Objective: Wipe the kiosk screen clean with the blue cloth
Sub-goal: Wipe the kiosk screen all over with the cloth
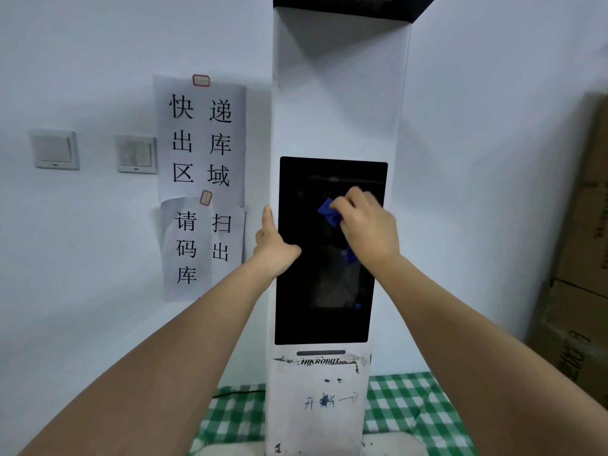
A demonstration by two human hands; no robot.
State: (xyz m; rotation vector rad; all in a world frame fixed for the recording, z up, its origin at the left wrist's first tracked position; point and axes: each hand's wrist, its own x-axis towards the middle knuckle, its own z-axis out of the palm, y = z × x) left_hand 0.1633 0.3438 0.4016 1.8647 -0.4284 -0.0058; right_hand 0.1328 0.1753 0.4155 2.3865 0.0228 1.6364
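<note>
My right hand point(368, 225) grips bunched blue cloth point(330, 213), pressing it on kiosk screen point(324, 291), upper half, toward 1 o'clock of screen centre. My left hand point(274, 246) braces kiosk point(339, 110) at screen's 9 o'clock edge, index finger straight up, thumb lying on glass. Paper signs point(201, 143) on wall at 9 o'clock.
</note>
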